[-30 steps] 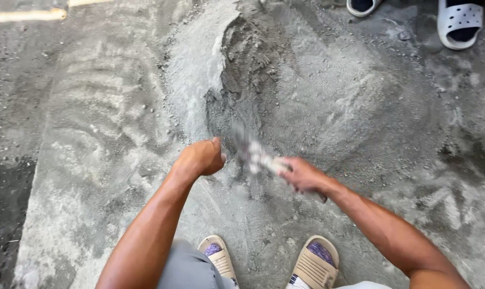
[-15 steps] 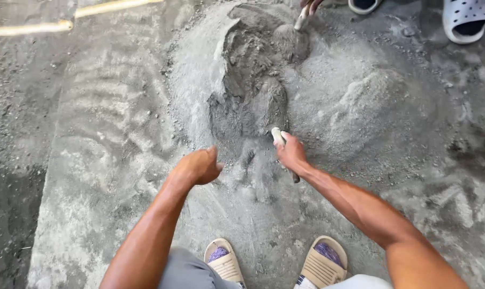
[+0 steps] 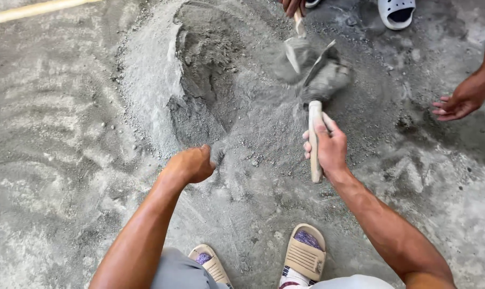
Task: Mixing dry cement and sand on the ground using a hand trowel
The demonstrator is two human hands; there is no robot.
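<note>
The right hand [image 3: 331, 147] is wrapped around the pale wooden handle [image 3: 314, 142] of a trowel [image 3: 322, 80], fingers clamped on the shaft with the thumb laid along its top. The handle's long axis runs from 6 o'clock, where its butt sticks out below the hand, up to 12 o'clock, where the blade points away from the person, loaded with grey mix and blurred. The trowel sits on the right half of the mortar heap [image 3: 226, 101], just right of the dug-out hollow [image 3: 199, 80] whose steep pale wall stands at about 10 o'clock from the blade. A second tool [image 3: 298, 48], gripped at the top edge by another person's hand [image 3: 291, 6], comes down from 12 o'clock and meets the blade almost tip to tip, so there is little room that way. The left hand [image 3: 191, 165] is curled into a loose fist, fingers together, holding nothing, resting at the heap's near foot at about 8 o'clock from the trowel. Another bystander's hand [image 3: 459, 101] hangs with fingers apart at 3 o'clock, well apart from the blade. Open concrete floor [image 3: 55, 160] stretches toward 9 o'clock. The person's sandals [image 3: 305, 257] stand at 6 o'clock, and a white slipper [image 3: 396, 13] at 1 o'clock.
</note>
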